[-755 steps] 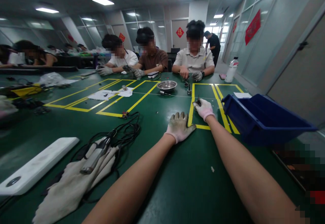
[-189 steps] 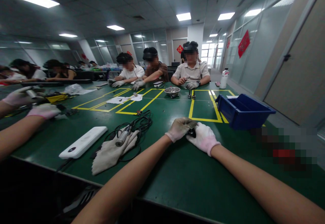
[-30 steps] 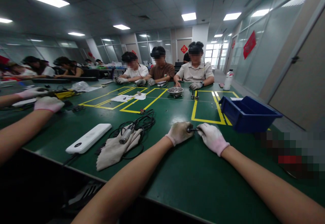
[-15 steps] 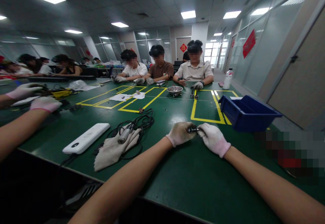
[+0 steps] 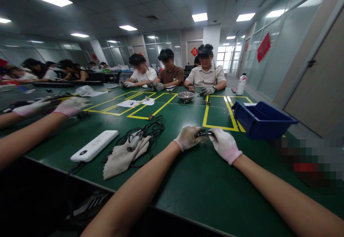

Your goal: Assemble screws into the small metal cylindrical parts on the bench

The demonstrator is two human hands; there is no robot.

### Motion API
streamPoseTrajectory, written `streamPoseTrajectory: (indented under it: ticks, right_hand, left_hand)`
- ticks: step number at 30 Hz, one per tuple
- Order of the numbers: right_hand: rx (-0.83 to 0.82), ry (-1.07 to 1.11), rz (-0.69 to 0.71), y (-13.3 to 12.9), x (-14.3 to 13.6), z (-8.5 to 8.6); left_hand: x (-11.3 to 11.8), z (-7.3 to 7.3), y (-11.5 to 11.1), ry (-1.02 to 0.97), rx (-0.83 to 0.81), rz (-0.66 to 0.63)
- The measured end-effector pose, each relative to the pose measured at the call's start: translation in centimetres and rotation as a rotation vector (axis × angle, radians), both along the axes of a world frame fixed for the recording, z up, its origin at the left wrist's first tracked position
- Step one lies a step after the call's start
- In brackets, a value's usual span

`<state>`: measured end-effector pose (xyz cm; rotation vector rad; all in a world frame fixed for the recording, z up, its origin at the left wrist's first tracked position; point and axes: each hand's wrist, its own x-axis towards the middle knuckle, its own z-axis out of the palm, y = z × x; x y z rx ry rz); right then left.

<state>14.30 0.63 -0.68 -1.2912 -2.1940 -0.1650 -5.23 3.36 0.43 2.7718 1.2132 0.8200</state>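
Both of my hands wear pale work gloves and meet above the green table. A small dark metal part spans the gap between them. My left hand is closed round its left end, and the glove looks soiled. Pinched at the right end of the same part are the fingers of my right hand, whose cuff is pink. The fingers hide most of the part, so its exact shape cannot be made out.
A blue bin stands right. To the left lie a white power bank, spare gloves, a metal cylinder and black cables. Farther back are a steel bowl and a bottle. A neighbour's gloved hands work at left.
My hands have shifted slightly, and the part between them now lies more level. The neighbour's gloved hands at the left have moved right. The view has shifted a little.
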Motion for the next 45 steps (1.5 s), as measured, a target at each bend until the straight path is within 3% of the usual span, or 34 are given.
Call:
streamPoseTrajectory:
  ticks: [5, 10, 18, 27, 34, 40, 45]
  right_hand:
    - [-0.017, 0.009, 0.009, 0.0, 0.1, -0.1]
    - [-0.048, 0.104, -0.034, 0.5, 0.2, -0.2]
    - [-0.360, 0.471, -0.031, 1.4, 0.4, -0.6]
    - [-0.532, 0.698, 0.038, 1.5, 0.3, -0.8]
    - [-0.580, 0.763, 0.021, 1.6, 0.3, -1.5]
    - [-0.430, 0.775, -0.052, 1.7, 0.2, -0.8]
    - [-0.370, 0.792, 0.031, 1.7, 0.1, -0.4]
  left_hand:
    - [0.4, -0.1, -0.3, 0.002, -0.025, 0.011]
    - [1.2, -0.8, -0.3, 0.029, 0.129, 0.022]
    - [2.7, -0.6, -0.9, 0.079, 0.128, 0.059]
    - [2.7, -0.8, -1.2, 0.042, 0.049, 0.044]
    - [3.2, -0.9, -1.5, 0.007, 0.028, 0.060]
    - [3.3, -1.0, -1.3, -0.004, 0.086, 0.284]
    - [2.9, -1.1, -1.0, -0.021, 0.027, 0.375]
